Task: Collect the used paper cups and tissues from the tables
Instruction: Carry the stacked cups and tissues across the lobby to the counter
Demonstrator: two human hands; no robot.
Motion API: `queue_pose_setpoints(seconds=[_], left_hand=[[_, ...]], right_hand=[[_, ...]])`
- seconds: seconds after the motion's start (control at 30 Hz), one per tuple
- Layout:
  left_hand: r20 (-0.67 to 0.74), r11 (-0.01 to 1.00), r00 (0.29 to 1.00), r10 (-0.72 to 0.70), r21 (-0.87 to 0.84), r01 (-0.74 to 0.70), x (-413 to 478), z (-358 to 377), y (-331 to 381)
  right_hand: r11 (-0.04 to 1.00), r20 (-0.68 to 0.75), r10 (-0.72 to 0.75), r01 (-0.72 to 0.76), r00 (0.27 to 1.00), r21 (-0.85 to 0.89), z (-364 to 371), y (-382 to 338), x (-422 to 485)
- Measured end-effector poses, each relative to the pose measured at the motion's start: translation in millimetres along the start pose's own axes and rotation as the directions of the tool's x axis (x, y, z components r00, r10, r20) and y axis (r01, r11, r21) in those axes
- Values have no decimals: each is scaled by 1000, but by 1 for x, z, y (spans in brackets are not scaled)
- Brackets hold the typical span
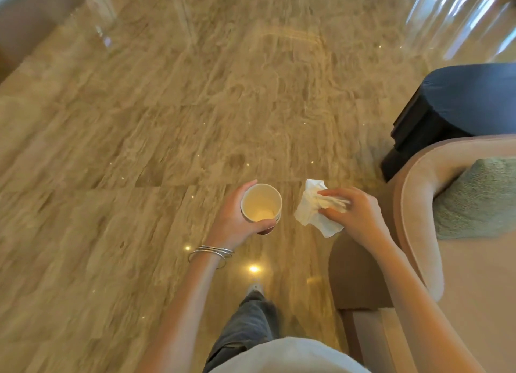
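Note:
My left hand (233, 216) grips an upright paper cup (261, 205) from the side; its white inside looks empty. Just to the right, my right hand (351, 213) pinches a crumpled white tissue (312, 210) between thumb and fingers, and the tissue hangs down and to the left of the hand. Cup and tissue are held apart above the polished marble floor, with a small gap between them. Thin metal bangles circle my left wrist.
A beige armchair (424, 233) with a green cushion (480, 199) stands at the right, close to my right arm. Behind it is a dark round table (460, 101). Glossy marble floor (167, 121) stretches ahead and to the left. My leg and shoe show below.

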State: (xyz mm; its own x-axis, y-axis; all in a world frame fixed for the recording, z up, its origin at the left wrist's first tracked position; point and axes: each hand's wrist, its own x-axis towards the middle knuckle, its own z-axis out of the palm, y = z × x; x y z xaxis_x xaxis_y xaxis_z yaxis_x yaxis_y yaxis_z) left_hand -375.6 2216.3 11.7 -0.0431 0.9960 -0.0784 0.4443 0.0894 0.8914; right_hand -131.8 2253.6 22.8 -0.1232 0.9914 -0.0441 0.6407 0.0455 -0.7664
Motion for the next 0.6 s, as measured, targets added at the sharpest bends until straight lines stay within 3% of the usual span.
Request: queue_pose_setpoints(seconds=[0.23, 0.6], left_hand=[[42, 996, 996, 78, 36, -80, 133, -43, 6], [151, 995, 986, 66, 62, -76, 340, -27, 9]], right_hand=[[997, -64, 45, -40, 997, 65, 5, -29, 110], [995, -33, 75, -72, 997, 66, -2, 8, 303]])
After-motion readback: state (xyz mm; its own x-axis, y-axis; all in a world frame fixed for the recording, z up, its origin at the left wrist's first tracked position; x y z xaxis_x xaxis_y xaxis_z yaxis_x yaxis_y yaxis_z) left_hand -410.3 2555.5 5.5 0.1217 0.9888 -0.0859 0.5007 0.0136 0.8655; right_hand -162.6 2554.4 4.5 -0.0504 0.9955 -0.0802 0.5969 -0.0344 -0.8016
